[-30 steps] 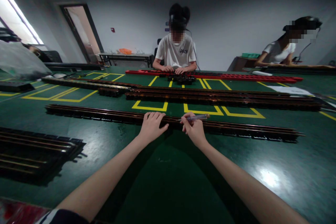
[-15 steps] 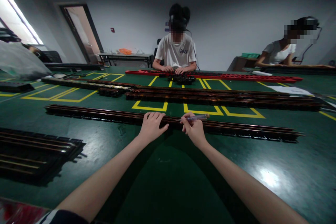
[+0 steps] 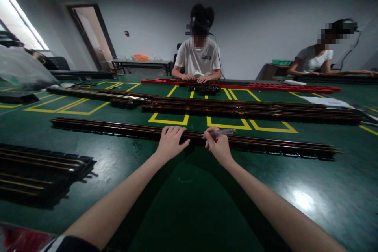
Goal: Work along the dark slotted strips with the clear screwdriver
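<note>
A long dark rail-like strip (image 3: 265, 145) with copper-coloured bars along it lies crosswise in front of me on the green table. My left hand (image 3: 171, 141) rests on its middle, fingers spread over the strip and thumb stretched toward the right. Just to the right, my right hand (image 3: 217, 145) grips a pen (image 3: 223, 132) with a clear barrel. The pen lies almost level, its tip pointing left at the strip between my hands. Whether the tip touches the strip, I cannot tell.
Beyond it lie more dark strips (image 3: 251, 111), over yellow tape marks (image 3: 168, 121) on the table (image 3: 189, 204). A stack of strips (image 3: 35, 173) is at near left. Across the table, a person (image 3: 197, 59) works at a red rail (image 3: 280, 87); another person (image 3: 315, 59) sits at far right.
</note>
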